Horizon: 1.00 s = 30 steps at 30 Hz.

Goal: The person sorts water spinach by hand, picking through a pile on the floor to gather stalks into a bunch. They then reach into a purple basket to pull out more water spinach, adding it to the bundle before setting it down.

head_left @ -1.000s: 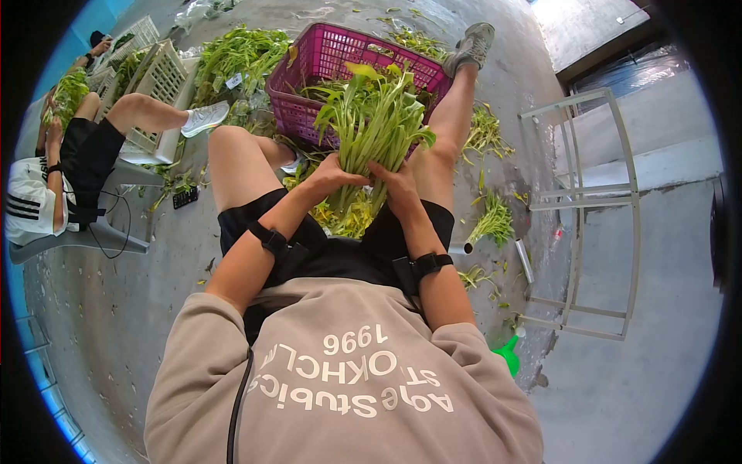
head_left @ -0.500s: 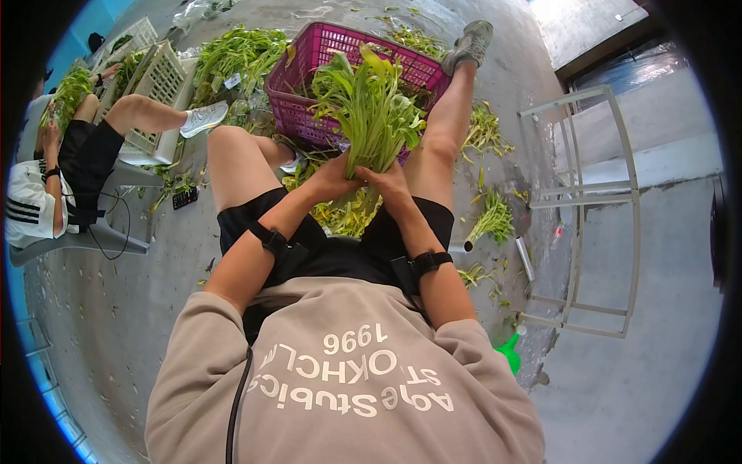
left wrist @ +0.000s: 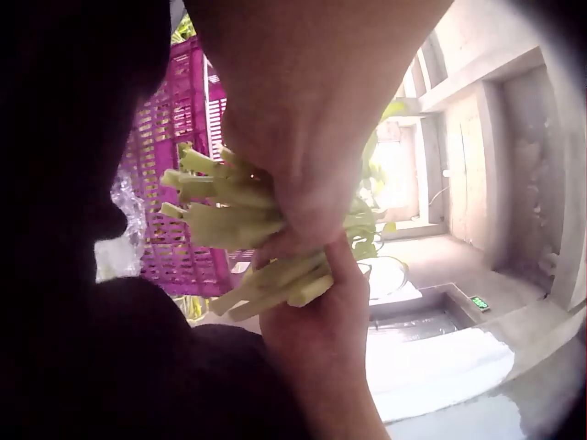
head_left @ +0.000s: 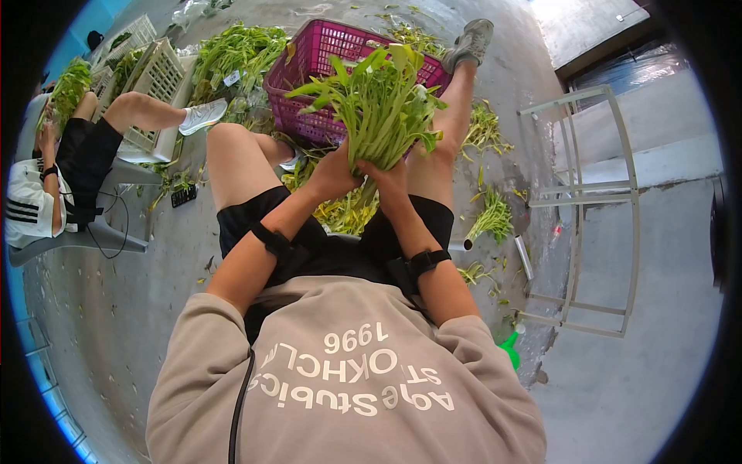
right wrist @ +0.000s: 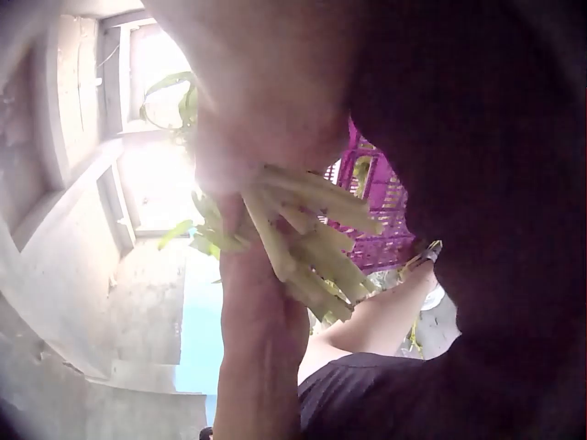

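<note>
In front of my lap, both hands hold a thick bunch of water spinach (head_left: pixel 386 108), its leaves pointing away from me. My left hand (head_left: pixel 336 176) grips the left side of the stems. My right hand (head_left: pixel 386 179) holds them from the right, close beside the left. In the left wrist view the cut stem ends (left wrist: pixel 229 215) stick out between the left hand (left wrist: pixel 312 183) and the right hand (left wrist: pixel 316 316). The right wrist view shows the same pale stem ends (right wrist: pixel 316 247) beneath my right hand (right wrist: pixel 266 128). Most fingertips are hidden behind the stems.
A purple plastic crate (head_left: pixel 297 116) stands just beyond the bunch. Yellow leaves (head_left: pixel 344 213) lie below my hands. A pile of greens (head_left: pixel 239 58) and white crates (head_left: pixel 162 81) are at left, near another seated person. A metal frame (head_left: pixel 580 189) stands at right.
The bunch has turned in my hands, and its leafy top narrowed, then fanned out wider. My hands have drawn closer together and moved slightly away from my body. The other person's arm has shifted.
</note>
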### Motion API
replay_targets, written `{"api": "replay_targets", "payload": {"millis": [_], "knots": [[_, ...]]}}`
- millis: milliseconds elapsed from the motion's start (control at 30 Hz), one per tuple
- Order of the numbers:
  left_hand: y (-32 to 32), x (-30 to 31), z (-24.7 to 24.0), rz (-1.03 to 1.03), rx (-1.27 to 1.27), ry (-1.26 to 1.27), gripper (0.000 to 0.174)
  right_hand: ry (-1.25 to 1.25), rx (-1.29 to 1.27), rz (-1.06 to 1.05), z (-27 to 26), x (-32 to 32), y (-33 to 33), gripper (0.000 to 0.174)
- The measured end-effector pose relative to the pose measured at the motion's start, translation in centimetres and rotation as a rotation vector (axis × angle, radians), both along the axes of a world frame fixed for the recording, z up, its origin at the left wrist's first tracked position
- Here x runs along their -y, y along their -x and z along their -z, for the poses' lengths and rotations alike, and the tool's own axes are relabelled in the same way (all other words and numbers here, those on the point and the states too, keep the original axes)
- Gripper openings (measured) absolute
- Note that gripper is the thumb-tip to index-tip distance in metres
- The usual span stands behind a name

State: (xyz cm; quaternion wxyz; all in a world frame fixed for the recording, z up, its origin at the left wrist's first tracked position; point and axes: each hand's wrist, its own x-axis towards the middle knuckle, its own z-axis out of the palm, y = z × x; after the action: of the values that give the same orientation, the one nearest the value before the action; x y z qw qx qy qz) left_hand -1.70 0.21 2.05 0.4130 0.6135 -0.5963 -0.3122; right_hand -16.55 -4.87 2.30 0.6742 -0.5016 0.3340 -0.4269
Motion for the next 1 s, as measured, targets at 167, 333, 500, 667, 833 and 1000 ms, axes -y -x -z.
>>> {"api": "replay_targets", "payload": {"millis": [167, 333, 500, 667, 833, 1000], "knots": [[0.0, 0.5, 2.4, -0.01, 0.136, 0.075, 0.083, 0.041, -0.033, -0.062, 0.2, -0.4, -0.5, 0.059], [1.0, -0.3, 0.3, -0.071, 0.215, -0.027, 0.07, -0.025, -0.037, -0.022, 0.0, -0.3, -0.5, 0.063], [0.7, 0.1, 1.7, -0.056, 0.223, 0.207, 0.073, -0.041, 0.014, -0.02, -1.1, -0.5, -0.5, 0.065], [0.9, 0.7, 4.3, -0.068, -0.17, 0.249, 0.077, -0.063, 0.026, -0.052, -1.1, -0.3, -0.7, 0.054], [0.1, 0.6, 3.7, 0.171, -0.315, 0.186, 0.059, 0.008, -0.027, -0.108, -0.6, -0.4, -0.5, 0.048], [-0.6, 0.1, 1.5, 0.055, -0.314, -0.169, 0.039, -0.015, 0.045, -0.153, -0.2, -0.2, -0.2, 0.039]]}}
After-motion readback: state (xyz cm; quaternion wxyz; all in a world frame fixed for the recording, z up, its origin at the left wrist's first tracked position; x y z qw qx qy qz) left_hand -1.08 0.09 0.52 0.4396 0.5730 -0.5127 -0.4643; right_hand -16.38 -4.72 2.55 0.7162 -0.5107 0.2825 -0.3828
